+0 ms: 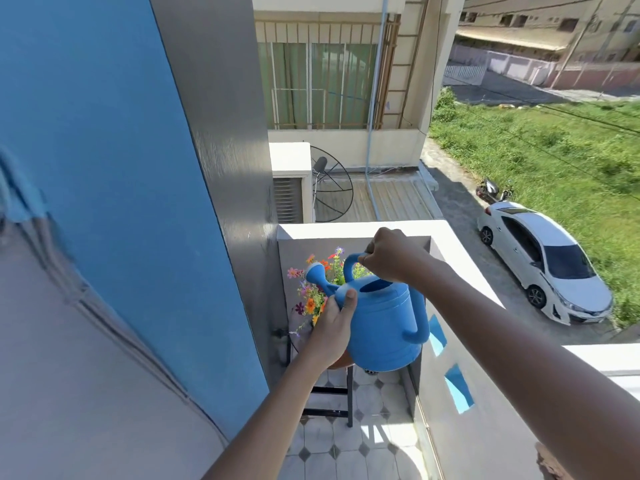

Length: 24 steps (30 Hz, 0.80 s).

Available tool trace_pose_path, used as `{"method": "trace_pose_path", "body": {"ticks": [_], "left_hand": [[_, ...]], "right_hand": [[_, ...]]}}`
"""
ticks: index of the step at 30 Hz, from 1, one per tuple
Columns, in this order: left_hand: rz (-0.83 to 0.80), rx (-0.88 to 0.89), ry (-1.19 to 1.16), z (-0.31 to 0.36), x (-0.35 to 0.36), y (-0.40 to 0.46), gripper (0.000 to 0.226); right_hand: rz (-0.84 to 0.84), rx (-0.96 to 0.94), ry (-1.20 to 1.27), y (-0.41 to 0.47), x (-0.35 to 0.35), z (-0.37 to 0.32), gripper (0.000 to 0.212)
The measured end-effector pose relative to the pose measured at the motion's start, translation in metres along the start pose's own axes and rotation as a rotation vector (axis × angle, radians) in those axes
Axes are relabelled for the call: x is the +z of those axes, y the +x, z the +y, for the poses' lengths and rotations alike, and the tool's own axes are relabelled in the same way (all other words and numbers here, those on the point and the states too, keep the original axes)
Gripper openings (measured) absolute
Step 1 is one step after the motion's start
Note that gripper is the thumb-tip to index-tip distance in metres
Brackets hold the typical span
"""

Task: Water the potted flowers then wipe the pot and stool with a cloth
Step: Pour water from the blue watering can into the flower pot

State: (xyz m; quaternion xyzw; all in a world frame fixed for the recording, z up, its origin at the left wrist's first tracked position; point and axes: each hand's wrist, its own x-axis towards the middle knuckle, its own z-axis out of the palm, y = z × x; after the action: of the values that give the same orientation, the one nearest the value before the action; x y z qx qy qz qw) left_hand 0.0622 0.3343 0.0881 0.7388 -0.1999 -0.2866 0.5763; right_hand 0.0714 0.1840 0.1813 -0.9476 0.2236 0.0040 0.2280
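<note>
A blue plastic watering can (382, 323) hangs over the potted flowers (308, 292), its rose spout (316, 273) pointing left above the blooms. My right hand (391, 259) grips the can's top handle. My left hand (334, 329) holds the can's left side near the spout base, thumb up on the body. The brown pot (341, 364) shows only as a sliver under the can. It stands on a black-framed stool (330, 400), mostly hidden by my left arm and the can. No water stream is visible.
A blue wall (114, 168) and grey pillar (228, 133) close the left side. A white balcony parapet (460, 358) runs along the right. Tiled floor (367, 445) lies below. A blue cloth (17, 192) appears blurred at the far left edge.
</note>
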Motion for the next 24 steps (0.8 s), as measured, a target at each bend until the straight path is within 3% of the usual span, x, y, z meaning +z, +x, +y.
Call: {"method": "trace_pose_path", "body": {"ticks": [7,18,24], "left_hand": [[-0.040,-0.040,-0.018,-0.002,0.007,-0.015,0.039],[-0.074,-0.068,-0.044,-0.019,0.042,-0.032,0.069],[-0.063,-0.096,-0.051,-0.022,0.045,-0.041,0.043]], "right_hand": [[-0.010,0.038,-0.007,-0.019,0.001,0.005,0.038],[-0.008,0.037,-0.003,-0.052,-0.002,0.028,0.036],[-0.017,0.074,0.024,-0.063,0.005,0.035,0.031]]}}
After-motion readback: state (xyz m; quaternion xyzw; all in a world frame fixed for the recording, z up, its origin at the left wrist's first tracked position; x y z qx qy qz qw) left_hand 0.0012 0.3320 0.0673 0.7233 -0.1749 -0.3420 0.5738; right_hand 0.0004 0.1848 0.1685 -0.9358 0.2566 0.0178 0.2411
